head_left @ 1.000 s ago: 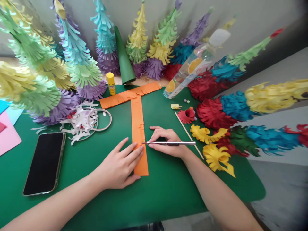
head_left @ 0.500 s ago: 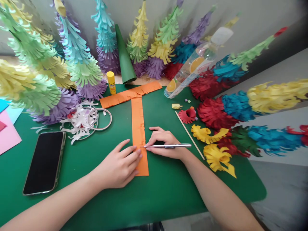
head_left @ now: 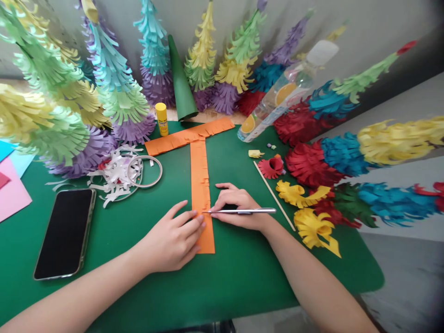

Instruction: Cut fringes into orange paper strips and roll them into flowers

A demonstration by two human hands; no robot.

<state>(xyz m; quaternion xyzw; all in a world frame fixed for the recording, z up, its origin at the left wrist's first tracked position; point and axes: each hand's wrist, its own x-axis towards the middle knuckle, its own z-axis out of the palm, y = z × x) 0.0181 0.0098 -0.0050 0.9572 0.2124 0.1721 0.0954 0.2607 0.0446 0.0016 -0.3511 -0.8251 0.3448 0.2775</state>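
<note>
My left hand (head_left: 175, 237) rests flat on the lower part of an upright orange paper strip (head_left: 199, 169), its fingers stretched out and slightly apart. From the right, my right hand (head_left: 237, 206) pinches a slim silver pen (head_left: 253, 211). The pen lies sideways, its thin tip on the strip near my left fingertips. Small cuts and lifted flaps run along the strip's right edge. Across its top end lies a second orange strip (head_left: 173, 142), fringed and set at a slant.
Fringed paper cones (head_left: 118, 88) line the wall side, with a green cone (head_left: 182, 90), glue stick (head_left: 161, 120) and plastic bottle (head_left: 274, 104). Left are a phone (head_left: 65, 233), paper scraps (head_left: 116, 172) and tape ring (head_left: 159, 173). Right are a thin stick (head_left: 274, 195) and yellow fringed curls (head_left: 314, 226).
The whole view has shifted very slightly. Both hands, the pen and the orange strips keep nearly the same places.
</note>
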